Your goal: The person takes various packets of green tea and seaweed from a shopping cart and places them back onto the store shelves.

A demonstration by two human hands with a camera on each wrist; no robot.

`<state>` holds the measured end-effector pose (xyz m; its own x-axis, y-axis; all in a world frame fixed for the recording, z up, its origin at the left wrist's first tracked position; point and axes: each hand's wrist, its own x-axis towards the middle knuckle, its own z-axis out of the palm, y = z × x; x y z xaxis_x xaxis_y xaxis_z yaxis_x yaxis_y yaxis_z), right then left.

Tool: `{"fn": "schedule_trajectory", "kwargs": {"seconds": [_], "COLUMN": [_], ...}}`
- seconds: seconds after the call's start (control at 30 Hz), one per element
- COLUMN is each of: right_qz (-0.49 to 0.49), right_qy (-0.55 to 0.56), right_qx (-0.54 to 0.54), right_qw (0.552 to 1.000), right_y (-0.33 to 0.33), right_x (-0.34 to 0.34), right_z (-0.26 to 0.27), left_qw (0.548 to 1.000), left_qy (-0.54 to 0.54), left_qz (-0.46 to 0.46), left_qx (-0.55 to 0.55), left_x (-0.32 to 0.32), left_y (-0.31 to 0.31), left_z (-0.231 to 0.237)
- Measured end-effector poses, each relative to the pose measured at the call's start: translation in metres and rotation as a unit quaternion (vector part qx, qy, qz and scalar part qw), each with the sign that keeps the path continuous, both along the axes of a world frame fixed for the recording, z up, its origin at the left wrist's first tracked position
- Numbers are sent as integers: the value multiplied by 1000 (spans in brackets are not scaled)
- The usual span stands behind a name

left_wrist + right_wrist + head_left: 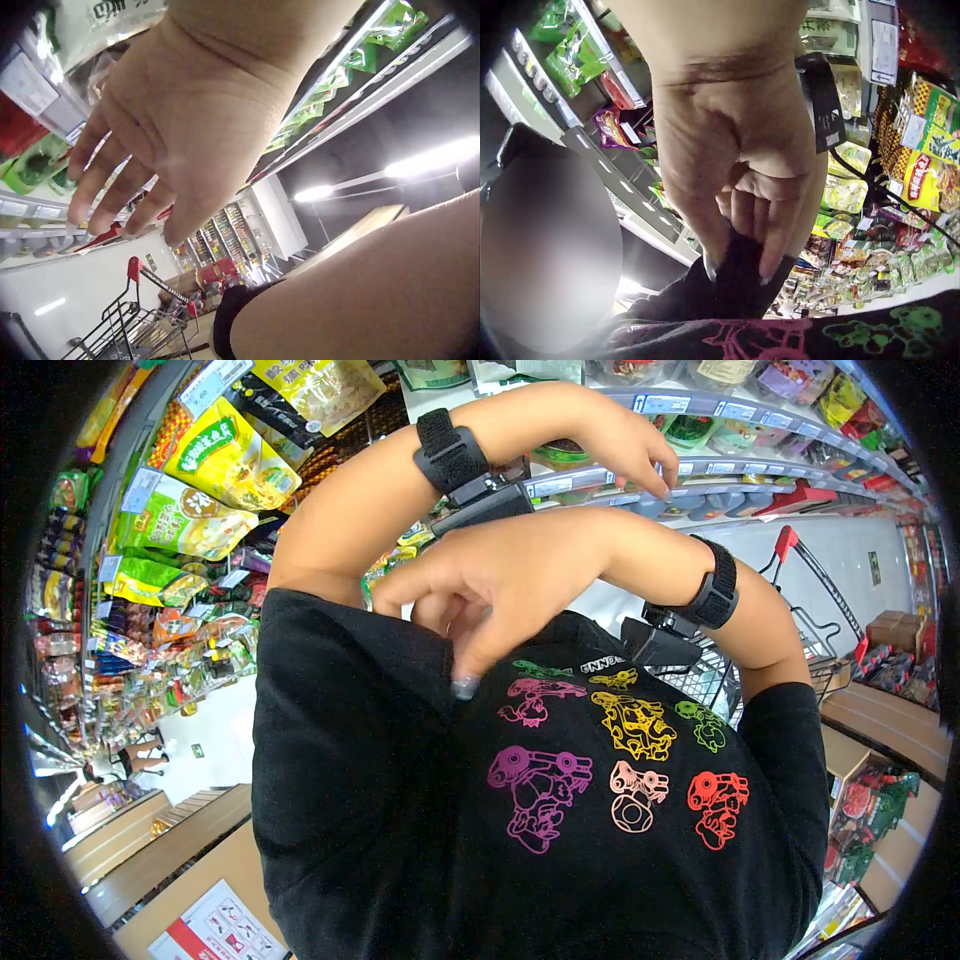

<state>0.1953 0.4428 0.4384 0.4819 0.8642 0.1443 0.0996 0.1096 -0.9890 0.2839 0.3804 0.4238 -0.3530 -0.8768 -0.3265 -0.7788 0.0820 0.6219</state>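
My right hand point(515, 575) reaches across my chest and grips the hem of the black left sleeve point(345, 660), with the thumb outside and the other fingers bent at the hem. In the right wrist view, the thumb and fingers close on dark sleeve cloth point(739, 274). My left arm is raised and bent across in front of the shelves. The left hand point(625, 450) holds nothing; its palm shows in the left wrist view with the fingers loosely extended. Black straps with small devices circle both wrists; the left wrist device point(480, 500) sits just above the right hand.
Shelves of packaged goods rise at the left, with yellow bags point(230, 455) hanging close to my left arm. Price-tagged shelf edges point(720, 410) run behind the left hand. A wire shopping cart point(142, 326) with a red-ended handle stands nearby. Cardboard boxes point(215, 890) are at the lower left.
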Motion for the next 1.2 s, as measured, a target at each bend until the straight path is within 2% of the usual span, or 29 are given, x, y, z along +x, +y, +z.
{"fn": "schedule_trajectory", "kwargs": {"seconds": [0.07,0.1,0.2,0.23,0.33,0.43,0.57,0.67,0.7,0.8,0.9,1.0,1.13,1.2], "right_qz": [-18,-37,-86,-44,-66,-32,-61,-78,-76,-91,-120,-139,-144,-159], "right_qy": [-119,-137,-317,-252,-208,-85,-61,-187,-165,-226,-196,-224,-162,-136], "right_qx": [-83,-86,-130,-257,-57,38,97,-23,0,-91,-130,-99,-126,-121], "right_qw": [989,986,936,932,974,995,991,979,983,965,964,960,968,970], "right_y": [-2,1,9,7,5,6,26,36,43,46,46,50,44,40], "right_x": [-4,-4,4,2,6,3,2,9,10,11,7,11,6,4], "right_z": [4,-2,-13,6,-10,1,19,35,35,51,53,41,44,41], "left_qw": [1000,1000,999,998,998,999,1000,999,999,996,996,996,996,995], "left_qy": [-19,-28,-49,-54,-60,-50,-1,33,44,16,30,15,10,31], "left_qz": [-3,-9,-14,-8,6,-6,-7,17,12,-65,-82,-84,-85,-86], "left_qx": [1,-3,-10,-11,-11,-18,-26,13,-2,-60,-25,-15,-14,27], "left_x": [-1,-1,0,-1,0,2,0,-16,-21,-28,-27,-27,-30,-33], "left_y": [0,0,0,0,7,10,8,5,3,-7,-5,-4,-2,0], "left_z": [2,2,1,2,7,6,-8,-3,-7,-22,-24,-27,-32,-31]}}
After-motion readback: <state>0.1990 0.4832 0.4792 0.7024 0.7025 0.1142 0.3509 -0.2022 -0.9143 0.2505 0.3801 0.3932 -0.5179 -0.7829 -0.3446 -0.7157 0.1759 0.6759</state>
